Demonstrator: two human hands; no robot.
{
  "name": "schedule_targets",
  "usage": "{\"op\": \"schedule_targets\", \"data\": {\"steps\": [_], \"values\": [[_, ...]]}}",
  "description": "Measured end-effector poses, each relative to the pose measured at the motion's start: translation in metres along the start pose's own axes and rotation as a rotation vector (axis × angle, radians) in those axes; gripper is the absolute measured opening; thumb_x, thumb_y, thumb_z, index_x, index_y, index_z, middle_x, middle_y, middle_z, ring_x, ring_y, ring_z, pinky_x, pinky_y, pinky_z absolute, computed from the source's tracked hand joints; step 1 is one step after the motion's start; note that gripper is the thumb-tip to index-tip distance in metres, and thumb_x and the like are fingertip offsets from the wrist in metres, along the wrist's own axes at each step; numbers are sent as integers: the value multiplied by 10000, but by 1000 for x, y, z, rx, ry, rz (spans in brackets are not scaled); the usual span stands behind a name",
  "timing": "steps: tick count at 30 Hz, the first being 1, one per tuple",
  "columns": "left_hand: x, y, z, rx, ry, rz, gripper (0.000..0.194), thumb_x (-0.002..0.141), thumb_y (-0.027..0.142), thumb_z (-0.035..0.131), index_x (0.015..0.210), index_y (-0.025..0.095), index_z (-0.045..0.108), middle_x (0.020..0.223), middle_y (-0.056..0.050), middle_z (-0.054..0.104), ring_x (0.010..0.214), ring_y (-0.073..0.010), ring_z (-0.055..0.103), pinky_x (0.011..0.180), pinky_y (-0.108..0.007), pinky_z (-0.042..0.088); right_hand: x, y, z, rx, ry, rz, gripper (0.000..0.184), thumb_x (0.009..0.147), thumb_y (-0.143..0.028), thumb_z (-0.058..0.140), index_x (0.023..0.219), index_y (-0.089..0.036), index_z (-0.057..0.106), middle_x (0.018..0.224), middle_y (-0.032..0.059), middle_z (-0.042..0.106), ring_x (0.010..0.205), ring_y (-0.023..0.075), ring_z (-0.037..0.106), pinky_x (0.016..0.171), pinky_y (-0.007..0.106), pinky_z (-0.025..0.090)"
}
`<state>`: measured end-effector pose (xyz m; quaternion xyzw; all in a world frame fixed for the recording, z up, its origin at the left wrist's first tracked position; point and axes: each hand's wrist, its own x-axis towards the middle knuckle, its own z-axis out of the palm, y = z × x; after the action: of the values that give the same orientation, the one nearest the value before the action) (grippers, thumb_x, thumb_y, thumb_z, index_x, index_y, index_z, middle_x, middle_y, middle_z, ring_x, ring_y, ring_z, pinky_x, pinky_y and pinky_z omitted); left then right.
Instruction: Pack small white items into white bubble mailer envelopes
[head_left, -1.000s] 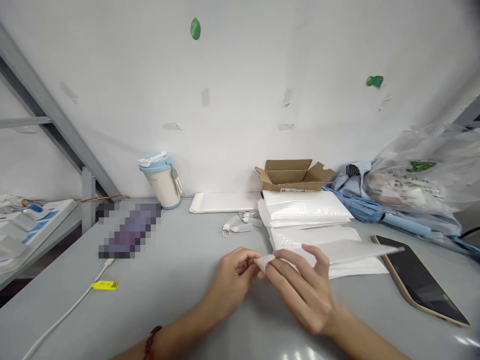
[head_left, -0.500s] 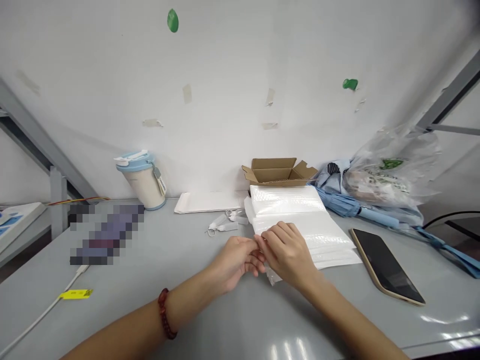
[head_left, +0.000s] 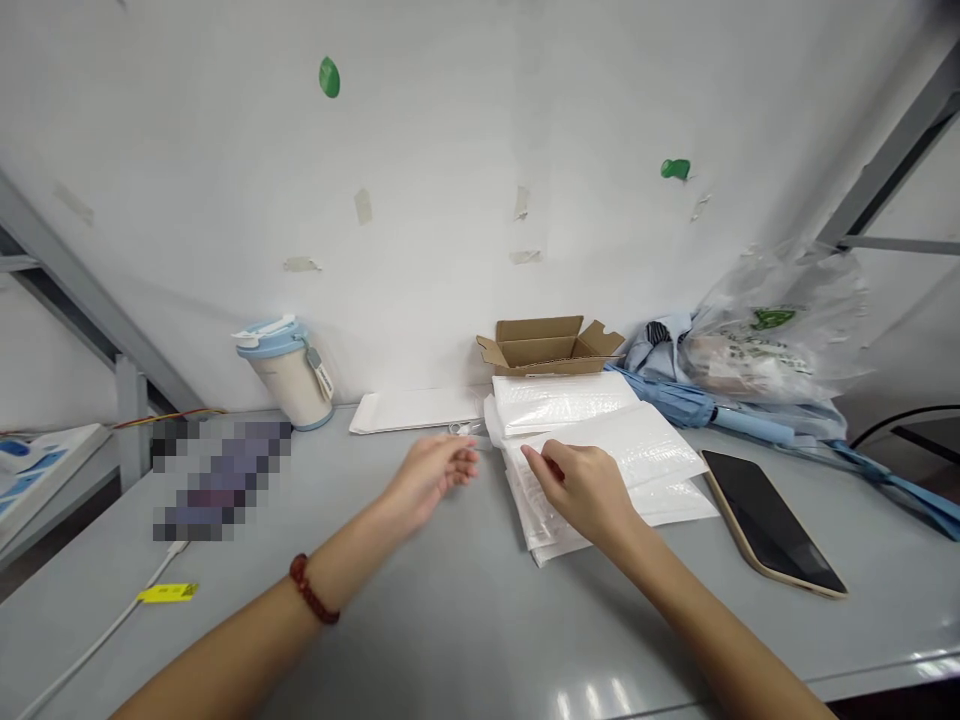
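My left hand [head_left: 431, 478] is over the grey table with its fingers loosely bent and apart; nothing shows in them. It partly covers small translucent pieces with thin rings [head_left: 472, 430], whose exact kind I cannot make out. My right hand [head_left: 589, 492] hovers over or rests on a stack of white bubble mailers [head_left: 652, 445]; which one, I cannot tell. Its fingers are curled in and its thumb sticks out to the left. The inside of that hand is hidden.
An opened cardboard box [head_left: 551, 345] stands behind the mailers, beside a flat white packet [head_left: 412, 408]. A phone [head_left: 772, 520] and a blue umbrella [head_left: 675, 400] lie right, near a plastic bag [head_left: 772, 340]. A tumbler [head_left: 289, 375] and white cable [head_left: 112, 635] are left.
My hands, together half a second ago, have parted. The left has moved left and up to the small translucent pieces; the right stays over the mailers. The view has shifted slightly.
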<state>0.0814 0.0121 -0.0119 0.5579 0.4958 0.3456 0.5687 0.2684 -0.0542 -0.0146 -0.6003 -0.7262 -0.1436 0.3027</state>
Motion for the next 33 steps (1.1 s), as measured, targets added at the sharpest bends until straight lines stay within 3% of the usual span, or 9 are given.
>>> {"op": "schedule_targets", "data": {"steps": [5,7,11,15,20,24,26,29,33], "values": [[44,-1,-63,278,225,127,159,682,301,607,708,148,637,695,-61,665,589,-156,579,545,-268,424,4,2,-3,-59,-33,72,403,945,-367,340,591,-199,435,509,-9,485,461,115,447,463,229,238],[54,-5,-84,420,286,206,111,627,284,651,657,177,656,716,-48,675,726,-205,591,658,-292,430,8,6,-6,-115,-46,127,323,924,-349,397,652,-192,476,607,20,552,567,144,521,482,230,257],[63,-18,-108,651,315,336,146,597,337,700,664,208,698,819,-67,694,908,-282,559,851,-365,391,13,17,-9,-245,-129,251,243,877,-324,508,678,-185,499,595,32,571,508,175,527,446,245,204],[68,-37,-113,795,369,436,206,656,377,676,760,203,714,926,-102,668,994,-310,517,900,-394,376,14,21,-10,-328,-212,317,211,883,-350,514,762,-179,543,562,39,571,480,203,541,445,246,207],[70,-50,-110,914,394,522,241,789,372,554,812,200,720,906,-104,651,970,-289,502,863,-373,395,14,20,-11,-361,-256,354,282,920,-387,446,827,-161,586,601,72,585,535,235,567,482,268,282],[69,-51,-109,983,410,564,249,823,319,506,814,198,722,883,-91,655,943,-266,501,853,-369,405,14,25,-10,-311,-250,285,311,910,-428,459,858,-168,622,843,116,616,833,287,573,652,347,381],[67,-52,-108,1011,421,580,259,833,296,485,813,191,721,874,-86,658,933,-257,500,850,-371,411,14,30,-9,-261,-252,230,300,907,-442,457,870,-200,631,951,101,605,964,294,525,770,410,371],[65,-54,-106,1048,451,591,271,841,272,468,811,172,718,867,-93,660,922,-257,500,836,-379,418,14,38,-10,-181,-268,170,323,925,-449,401,846,-230,624,955,55,611,991,265,510,873,482,313],[62,-54,-103,1102,492,599,280,852,244,445,783,167,705,848,-99,654,901,-265,502,800,-392,424,13,45,-10,-114,-275,154,396,940,-477,318,860,-239,624,928,43,623,959,260,521,885,537,274]]}}
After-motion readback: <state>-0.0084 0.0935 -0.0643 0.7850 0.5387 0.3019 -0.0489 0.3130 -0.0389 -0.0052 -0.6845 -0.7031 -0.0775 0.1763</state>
